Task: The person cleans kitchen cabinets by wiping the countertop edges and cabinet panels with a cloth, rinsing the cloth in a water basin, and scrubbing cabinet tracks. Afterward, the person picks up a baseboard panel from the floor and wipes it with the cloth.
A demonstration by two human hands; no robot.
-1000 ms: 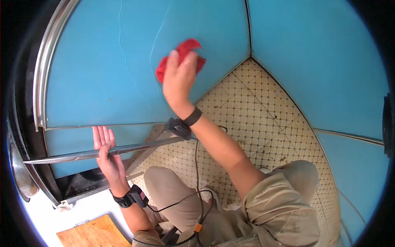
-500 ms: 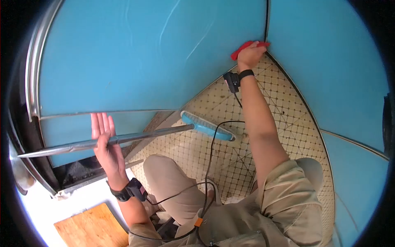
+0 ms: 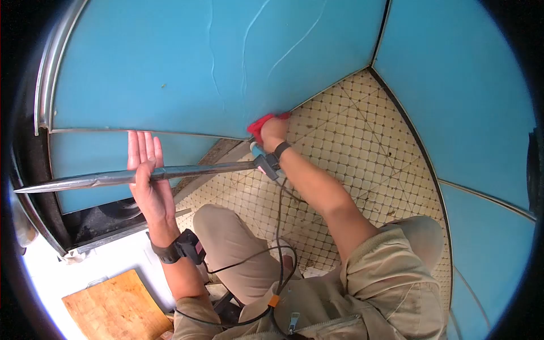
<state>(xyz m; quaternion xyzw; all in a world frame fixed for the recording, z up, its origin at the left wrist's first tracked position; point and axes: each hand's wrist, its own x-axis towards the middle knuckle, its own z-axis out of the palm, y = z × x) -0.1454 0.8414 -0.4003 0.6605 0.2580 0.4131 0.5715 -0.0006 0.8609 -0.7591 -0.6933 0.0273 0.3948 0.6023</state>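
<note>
My right hand (image 3: 273,131) is closed round a bunched red cloth (image 3: 260,124). It presses the cloth at the lower edge of a blue wall panel (image 3: 170,73), near the panel's corner. My left hand (image 3: 148,181) has its fingers stretched straight up, tips at the panel's metal-trimmed lower edge. Its thumb hooks over a metal pole (image 3: 209,169) that crosses the palm. The pole runs to a light blue floor-brush head (image 3: 256,150), mostly hidden behind my right wrist.
Another blue panel (image 3: 470,102) stands on the right, above a patterned tile floor (image 3: 351,136). A wooden board (image 3: 116,309) lies at lower left on a white surface. Black cables (image 3: 279,226) hang from my wrist devices. Thin wet streaks run down the left panel.
My right hand has moved the red cloth left and down along the panel's bottom edge, away from the far corner. My left hand stays at the pole; the view has shifted slightly.
</note>
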